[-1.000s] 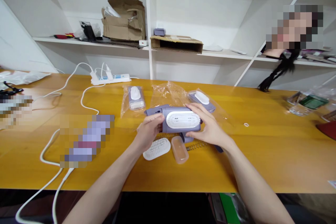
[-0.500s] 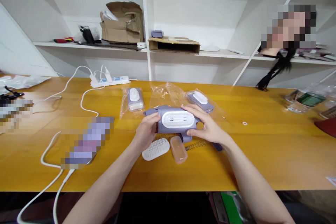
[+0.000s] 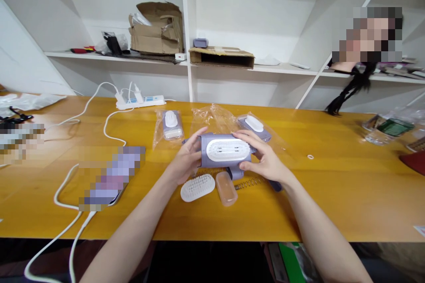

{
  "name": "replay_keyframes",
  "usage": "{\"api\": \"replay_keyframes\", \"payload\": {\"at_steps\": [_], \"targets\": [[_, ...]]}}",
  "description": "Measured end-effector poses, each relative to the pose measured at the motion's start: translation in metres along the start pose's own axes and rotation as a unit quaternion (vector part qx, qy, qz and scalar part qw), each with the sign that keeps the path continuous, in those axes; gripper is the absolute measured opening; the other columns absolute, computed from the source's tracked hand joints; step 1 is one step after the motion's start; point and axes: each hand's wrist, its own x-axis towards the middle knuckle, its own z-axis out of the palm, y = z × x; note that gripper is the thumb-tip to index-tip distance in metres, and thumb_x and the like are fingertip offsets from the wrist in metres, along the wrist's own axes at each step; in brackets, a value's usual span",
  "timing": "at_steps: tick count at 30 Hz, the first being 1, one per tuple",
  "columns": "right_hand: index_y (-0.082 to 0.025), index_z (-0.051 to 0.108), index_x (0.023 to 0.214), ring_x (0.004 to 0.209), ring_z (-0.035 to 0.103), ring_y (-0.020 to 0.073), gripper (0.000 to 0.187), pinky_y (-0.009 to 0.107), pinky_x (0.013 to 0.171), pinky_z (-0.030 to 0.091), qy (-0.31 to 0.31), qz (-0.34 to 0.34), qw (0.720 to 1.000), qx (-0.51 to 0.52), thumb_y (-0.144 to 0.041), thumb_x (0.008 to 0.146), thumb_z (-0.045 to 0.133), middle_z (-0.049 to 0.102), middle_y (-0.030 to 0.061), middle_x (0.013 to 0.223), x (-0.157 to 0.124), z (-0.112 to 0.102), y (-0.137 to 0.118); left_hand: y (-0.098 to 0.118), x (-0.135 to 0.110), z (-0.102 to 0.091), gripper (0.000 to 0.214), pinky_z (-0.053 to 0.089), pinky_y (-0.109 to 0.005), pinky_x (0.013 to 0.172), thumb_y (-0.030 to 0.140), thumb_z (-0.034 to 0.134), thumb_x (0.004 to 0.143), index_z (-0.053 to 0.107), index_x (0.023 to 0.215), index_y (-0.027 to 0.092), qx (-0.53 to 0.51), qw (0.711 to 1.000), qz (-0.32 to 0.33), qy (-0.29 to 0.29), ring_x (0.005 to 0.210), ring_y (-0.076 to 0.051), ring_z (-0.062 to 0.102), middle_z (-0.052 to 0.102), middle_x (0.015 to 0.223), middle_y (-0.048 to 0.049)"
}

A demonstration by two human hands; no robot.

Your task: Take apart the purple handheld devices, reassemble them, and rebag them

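Note:
A purple brush [image 3: 205, 158] with an oval white bristle pad [image 3: 228, 150] is held level above the table, bristles facing me. My right hand [image 3: 265, 159] grips its right end, thumb below and fingers over the top. My left hand [image 3: 184, 159] is curled round the left end, its upper finger at the top edge; part of its grip is hidden. Beneath the brush lie a loose white bristle plate [image 3: 198, 188], a clear oblong cover [image 3: 227, 189] and a metal coil spring [image 3: 250, 183]. A purple part [image 3: 236, 173] shows partly behind them.
Two more purple brushes, one bagged at left [image 3: 172, 124] and one at right [image 3: 255, 126], lie behind my hands. Clear plastic film [image 3: 212, 117] is between them. A phone [image 3: 116, 177] with white cables lies left, near a power strip [image 3: 146, 102]. A small white ring [image 3: 310, 157] is at right.
My left hand's thumb has come off the brush's front face and its fingers have spread and shifted round the left end. My right hand keeps its grip; the brush has barely moved.

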Motion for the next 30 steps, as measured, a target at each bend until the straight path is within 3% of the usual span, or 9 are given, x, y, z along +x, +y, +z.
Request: {"api": "replay_keyframes", "payload": {"at_steps": [2, 4, 11, 19, 25, 30], "targets": [[-0.033, 0.048, 0.136, 0.128, 0.044, 0.0278, 0.066, 0.048, 0.106, 0.037, -0.012, -0.004, 1.0, 0.018, -0.041, 0.076, 0.073, 0.047, 0.0079, 0.133, 0.0, 0.0, -0.003, -0.001, -0.003, 0.005, 0.079, 0.051, -0.028, 0.074, 0.016, 0.071, 0.064, 0.044, 0.137, 0.031, -0.043, 0.997, -0.034, -0.051, 0.103, -0.023, 0.062, 0.058, 0.129, -0.0066], [-0.033, 0.047, 0.137, 0.129, 0.043, 0.0279, 0.067, 0.048, 0.106, 0.036, -0.026, -0.008, 0.999, 0.023, -0.04, 0.076, 0.073, 0.046, 0.0082, 0.134, 0.001, 0.001, -0.006, -0.005, -0.006, 0.01, 0.079, 0.05, -0.031, 0.081, 0.015, 0.072, 0.064, 0.045, 0.136, 0.031, -0.071, 0.995, -0.02, -0.065, 0.108, -0.024, 0.06, 0.06, 0.127, -0.0059], [-0.032, 0.045, 0.139, 0.13, 0.04, 0.0276, 0.067, 0.049, 0.106, 0.035, -0.065, -0.004, 0.998, 0.023, -0.036, 0.078, 0.072, 0.044, 0.0091, 0.133, 0.0, 0.005, -0.007, -0.023, -0.005, 0.011, 0.06, 0.048, -0.033, 0.089, 0.014, 0.068, 0.066, 0.058, 0.123, 0.029, -0.085, 0.994, 0.041, -0.063, 0.112, -0.024, 0.057, 0.063, 0.122, -0.0035], [-0.033, 0.045, 0.137, 0.132, 0.036, 0.0281, 0.071, 0.05, 0.109, 0.029, -0.069, 0.002, 0.997, 0.042, -0.036, 0.074, 0.076, 0.04, 0.0087, 0.134, 0.001, 0.011, -0.012, -0.02, -0.008, 0.018, 0.046, 0.047, -0.029, 0.086, 0.021, 0.066, 0.06, 0.063, 0.106, 0.022, -0.103, 0.991, 0.076, -0.033, 0.11, -0.024, 0.057, 0.065, 0.112, -0.0035], [-0.031, 0.049, 0.135, 0.122, 0.045, 0.0279, 0.068, 0.049, 0.103, 0.037, -0.055, 0.013, 0.997, 0.049, -0.047, 0.074, 0.073, 0.044, 0.0093, 0.127, 0.002, 0.011, -0.011, -0.022, -0.009, 0.017, 0.047, 0.045, -0.035, 0.092, 0.024, 0.068, 0.061, 0.064, 0.108, 0.023, -0.097, 0.991, 0.065, -0.059, 0.115, -0.027, 0.054, 0.064, 0.116, -0.0053], [-0.032, 0.047, 0.136, 0.122, 0.046, 0.0269, 0.067, 0.047, 0.1, 0.04, -0.076, 0.0, 0.995, 0.062, -0.045, 0.075, 0.072, 0.047, 0.0091, 0.128, 0.003, 0.011, -0.011, -0.027, -0.008, 0.014, 0.043, 0.044, -0.037, 0.095, 0.025, 0.073, 0.062, 0.067, 0.105, 0.024, -0.105, 0.99, 0.066, -0.066, 0.118, -0.029, 0.054, 0.063, 0.124, -0.0055]]}}
